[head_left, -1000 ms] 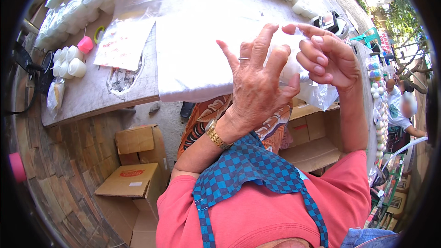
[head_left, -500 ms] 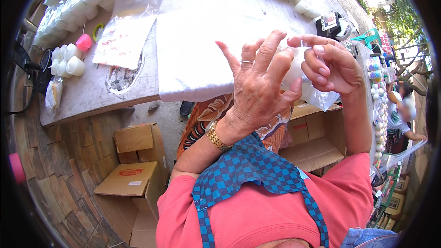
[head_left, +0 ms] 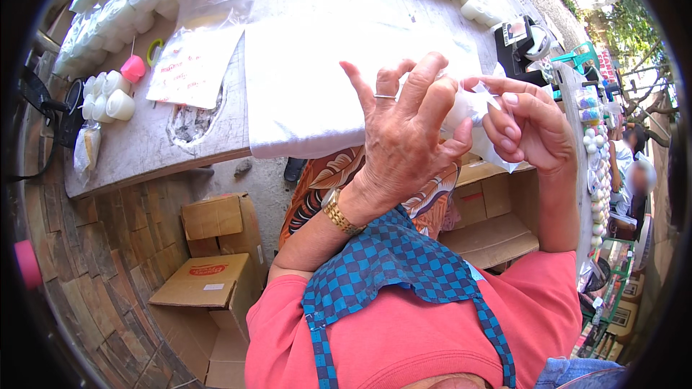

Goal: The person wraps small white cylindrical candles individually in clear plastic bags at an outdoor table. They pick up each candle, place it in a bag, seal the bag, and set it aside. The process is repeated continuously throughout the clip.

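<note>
My left hand (head_left: 407, 130) is over the front of the table, its thumb and fingers curled around a whitish rounded piece (head_left: 458, 109) wrapped in clear plastic. The little finger sticks out to the left. Close on its right, my right hand (head_left: 530, 122) pinches the gathered end of the plastic wrap (head_left: 484, 145) between thumb and fingers. A loose corner of the wrap hangs below the right fingers. The left fingers hide most of the wrapped piece, so its kind cannot be made out. Under the hands lies a white cloth (head_left: 303, 94) on the table.
Wrapped stacks of white cup-shaped pieces (head_left: 122, 14) stand at the far left, with a smaller pack (head_left: 108, 97) nearer. A printed sheet (head_left: 191, 72) lies beside them. A black tape dispenser (head_left: 515, 47) sits at right. Cardboard boxes (head_left: 198, 277) stand below the table (head_left: 144, 162). People are visible at far right.
My right hand has shifted slightly right and down, with the gathered plastic now bunched between the two hands. My left hand has barely moved.
</note>
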A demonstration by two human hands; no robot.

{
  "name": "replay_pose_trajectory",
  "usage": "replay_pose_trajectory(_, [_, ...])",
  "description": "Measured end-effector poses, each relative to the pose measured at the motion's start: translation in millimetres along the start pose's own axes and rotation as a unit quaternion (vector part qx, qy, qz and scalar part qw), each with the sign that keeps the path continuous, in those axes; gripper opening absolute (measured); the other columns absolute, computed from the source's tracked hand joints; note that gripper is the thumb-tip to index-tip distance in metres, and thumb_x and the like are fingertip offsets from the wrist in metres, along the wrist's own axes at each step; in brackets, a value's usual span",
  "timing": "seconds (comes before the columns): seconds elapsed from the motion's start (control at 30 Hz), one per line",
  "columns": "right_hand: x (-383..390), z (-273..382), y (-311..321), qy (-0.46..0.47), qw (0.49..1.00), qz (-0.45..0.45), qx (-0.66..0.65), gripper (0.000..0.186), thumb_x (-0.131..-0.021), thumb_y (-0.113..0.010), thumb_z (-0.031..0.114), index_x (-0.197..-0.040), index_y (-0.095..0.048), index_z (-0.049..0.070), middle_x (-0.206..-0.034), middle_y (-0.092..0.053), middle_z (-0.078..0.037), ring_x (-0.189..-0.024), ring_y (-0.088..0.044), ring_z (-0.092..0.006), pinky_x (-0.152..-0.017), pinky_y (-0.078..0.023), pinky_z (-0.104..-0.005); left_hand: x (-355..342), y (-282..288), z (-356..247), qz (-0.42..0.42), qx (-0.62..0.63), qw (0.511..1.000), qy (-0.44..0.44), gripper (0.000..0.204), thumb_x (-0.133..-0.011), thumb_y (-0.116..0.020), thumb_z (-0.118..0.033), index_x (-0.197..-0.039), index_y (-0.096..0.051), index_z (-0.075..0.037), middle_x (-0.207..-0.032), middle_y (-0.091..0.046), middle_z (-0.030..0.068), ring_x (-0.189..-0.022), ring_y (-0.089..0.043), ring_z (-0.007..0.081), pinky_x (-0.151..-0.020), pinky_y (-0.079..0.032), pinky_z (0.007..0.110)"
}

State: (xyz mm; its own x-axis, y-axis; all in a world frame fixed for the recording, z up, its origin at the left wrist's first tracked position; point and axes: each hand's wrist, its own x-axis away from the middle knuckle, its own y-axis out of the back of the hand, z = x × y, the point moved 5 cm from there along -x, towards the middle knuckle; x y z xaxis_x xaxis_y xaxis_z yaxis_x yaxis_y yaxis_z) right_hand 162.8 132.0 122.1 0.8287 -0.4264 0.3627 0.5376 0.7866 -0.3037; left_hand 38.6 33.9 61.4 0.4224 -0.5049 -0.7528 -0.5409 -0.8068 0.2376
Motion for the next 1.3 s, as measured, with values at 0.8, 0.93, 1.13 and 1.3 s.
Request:
replay_pose_trajectory(0.8, [-19, 27, -28, 0.035, 0.999, 0.016, -0.037, 0.057, -0.099, -0.048, 0.012, -0.145, -0.027, -0.015, -0.071, -0.047, -0.004, -0.063, -0.046, -0.0107, -0.041, -0.042, -0.0218, 10, -5, -9, 0.011, -0.013, 0.999, -0.038, 0.04, -0.074, -0.076, -0.029, -0.107, -0.065, -0.01, -0.14, -0.043, 0.0205, -0.127, -0.046, 0.0359, -0.113, 0.001, 0.07])
replay_pose_trajectory(0.93, [-15, 16, -23, 0.003, 1.0, 0.003, -0.031, 0.057, -0.098, -0.049, 0.012, -0.145, -0.028, -0.014, -0.069, -0.049, -0.005, -0.059, -0.045, -0.011, -0.04, -0.042, -0.0221, 8, -3, -7, 0.001, -0.019, 0.999, -0.031, 0.039, -0.075, -0.075, -0.029, -0.107, -0.065, -0.011, -0.142, -0.042, 0.0208, -0.123, -0.049, 0.035, -0.113, 0.002, 0.07])
replay_pose_trajectory(1.13, [-9, 7, -13, -0.018, 1.0, 0.003, -0.015, 0.056, -0.099, -0.048, 0.013, -0.144, -0.029, -0.014, -0.069, -0.049, -0.006, -0.058, -0.044, -0.0114, -0.04, -0.042, -0.0226, 6, -4, -8, 0.032, -0.045, 0.998, -0.028, 0.03, -0.081, -0.067, -0.031, -0.104, -0.064, -0.013, -0.143, -0.041, 0.0217, -0.119, -0.052, 0.0325, -0.108, 0.002, 0.076])
replay_pose_trajectory(1.3, [-13, 14, -20, 0.009, 0.999, 0.013, -0.03, 0.056, -0.099, -0.048, 0.013, -0.144, -0.029, -0.014, -0.069, -0.048, -0.005, -0.061, -0.045, -0.011, -0.041, -0.042, -0.0223, 8, -7, -6, 0.024, -0.013, 1.0, -0.011, 0.023, -0.084, -0.063, -0.032, -0.1, -0.062, -0.015, -0.145, -0.039, 0.0232, -0.119, -0.052, 0.0332, -0.105, 0.004, 0.079])
